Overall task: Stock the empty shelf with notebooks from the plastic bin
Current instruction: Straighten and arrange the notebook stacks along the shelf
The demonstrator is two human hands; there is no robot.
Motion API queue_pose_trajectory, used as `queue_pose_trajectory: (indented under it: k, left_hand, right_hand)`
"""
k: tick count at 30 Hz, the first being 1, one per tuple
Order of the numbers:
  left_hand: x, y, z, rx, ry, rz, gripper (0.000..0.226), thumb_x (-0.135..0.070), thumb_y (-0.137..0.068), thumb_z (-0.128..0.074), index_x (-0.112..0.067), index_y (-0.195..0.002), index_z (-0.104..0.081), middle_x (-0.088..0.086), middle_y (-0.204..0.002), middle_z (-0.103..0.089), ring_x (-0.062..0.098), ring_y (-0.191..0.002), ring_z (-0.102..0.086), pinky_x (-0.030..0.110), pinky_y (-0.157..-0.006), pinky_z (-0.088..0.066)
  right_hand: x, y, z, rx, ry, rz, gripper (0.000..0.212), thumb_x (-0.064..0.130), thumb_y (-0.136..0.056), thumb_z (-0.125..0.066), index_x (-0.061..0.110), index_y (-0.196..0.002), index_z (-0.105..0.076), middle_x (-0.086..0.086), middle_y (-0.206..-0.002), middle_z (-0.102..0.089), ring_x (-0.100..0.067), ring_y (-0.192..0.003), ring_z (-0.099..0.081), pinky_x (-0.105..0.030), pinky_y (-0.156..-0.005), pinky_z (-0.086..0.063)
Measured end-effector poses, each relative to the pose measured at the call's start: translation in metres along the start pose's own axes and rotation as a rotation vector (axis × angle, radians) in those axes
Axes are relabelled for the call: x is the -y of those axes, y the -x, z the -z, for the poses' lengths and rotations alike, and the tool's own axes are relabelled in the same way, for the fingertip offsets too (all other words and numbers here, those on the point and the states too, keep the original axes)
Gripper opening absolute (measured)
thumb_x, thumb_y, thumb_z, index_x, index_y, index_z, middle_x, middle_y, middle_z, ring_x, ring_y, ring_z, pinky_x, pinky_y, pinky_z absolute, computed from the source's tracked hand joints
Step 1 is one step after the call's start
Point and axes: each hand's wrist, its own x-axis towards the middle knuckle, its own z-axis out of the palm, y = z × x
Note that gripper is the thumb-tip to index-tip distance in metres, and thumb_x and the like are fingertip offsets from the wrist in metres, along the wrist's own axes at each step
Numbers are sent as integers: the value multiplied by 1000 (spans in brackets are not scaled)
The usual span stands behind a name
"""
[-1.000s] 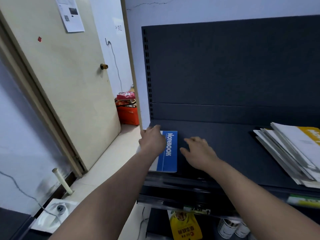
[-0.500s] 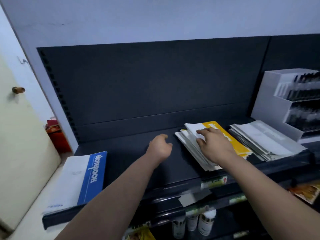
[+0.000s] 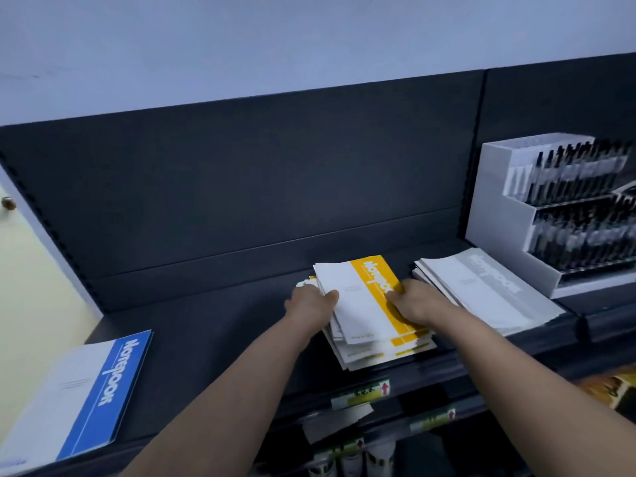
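A stack of white-and-yellow notebooks point(image 3: 358, 304) lies in the middle of the dark shelf point(image 3: 213, 332). My left hand point(image 3: 311, 304) grips the stack's left edge, thumb on top. My right hand point(image 3: 414, 302) grips its right edge, over the yellow band. The top notebooks sit a little askew over the lower ones. A blue-and-white notebook stack point(image 3: 79, 390) rests at the shelf's left end. A grey-and-white notebook stack point(image 3: 481, 290) lies to the right. The plastic bin is out of view.
A white tiered display of black pens point(image 3: 557, 215) stands at the right on the neighbouring shelf. The dark back panel point(image 3: 258, 187) rises behind. Price tags point(image 3: 361, 394) line the front edge, with bottles on the shelf below. A door point(image 3: 20, 287) is at far left.
The view has swung right from the blue notebooks to the yellow stack. My left hand has moved from the bare shelf to the stack's left edge; both hands now hold the stack.
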Motion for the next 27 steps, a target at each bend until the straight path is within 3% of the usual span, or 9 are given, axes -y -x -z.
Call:
queue_pose_trajectory:
  k: [3,5,10,15,18,21,23,27]
  left_hand:
    - [-1,-1,-3,-1,58,38,46,-38,-93,-54,2,-112,-62,15,-121,-62,34,-113,-57,37,-92,-50]
    - [-3,-3,-5,-4,79,55,41,-38,-90,-56,-3,-108,-65,10,-117,-63,30,-107,-61,35,-90,-51]
    - [-4,-15,-15,-44,58,91,78,-59,-53,-57,-13,-115,-63,6,-127,-58,29,-116,-56,43,-97,-50]
    - [-11,-9,-16,-156,-80,92,45,-43,-81,-64,-18,-118,-64,6,-130,-52,30,-125,-41,43,-100,-46]
    - [-9,-9,-13,-203,-145,63,32,-37,-87,-61,-22,-114,-67,5,-125,-54,30,-124,-37,39,-99,-43]
    - [-6,-8,-5,-256,-93,33,19,-28,-85,-58,-15,-92,-71,3,-100,-67,26,-98,-60,34,-79,-52]
    - [-4,-8,2,-301,-37,41,15,-18,-86,-52,-6,-84,-62,3,-82,-63,21,-71,-58,26,-58,-43]
    - [-4,-4,13,-410,43,80,15,-9,-92,-44,-3,-105,-49,1,-81,-53,13,-63,-48,25,-47,-31]
  right_hand:
    - [-3,-7,0,-26,-63,32,38,35,-96,-43,6,-117,-57,-14,-128,-58,-32,-115,-55,-34,-90,-43]
    - [-8,-11,0,-20,-86,43,41,36,-95,-45,7,-123,-52,-14,-131,-55,-32,-118,-53,-34,-92,-42]
    - [-12,-15,-1,20,-139,100,45,38,-96,-43,10,-131,-48,-12,-133,-53,-31,-120,-51,-33,-93,-41]
    - [-17,-18,-2,-11,-276,154,40,36,-95,-48,14,-128,-55,-10,-129,-57,-29,-115,-55,-34,-93,-44]
    - [-19,-16,0,6,-390,154,48,35,-95,-49,14,-138,-48,-6,-137,-54,-26,-122,-53,-38,-101,-44]
    - [-20,-11,2,18,-376,192,53,32,-97,-48,14,-146,-36,-5,-145,-46,-25,-130,-46,-35,-104,-39]
    - [-19,-10,2,14,-341,199,53,31,-98,-47,9,-144,-35,-9,-145,-45,-27,-130,-45,-37,-102,-39]
    - [-16,-7,4,29,-276,178,47,31,-99,-43,6,-138,-40,-13,-140,-47,-30,-126,-46,-38,-99,-39]
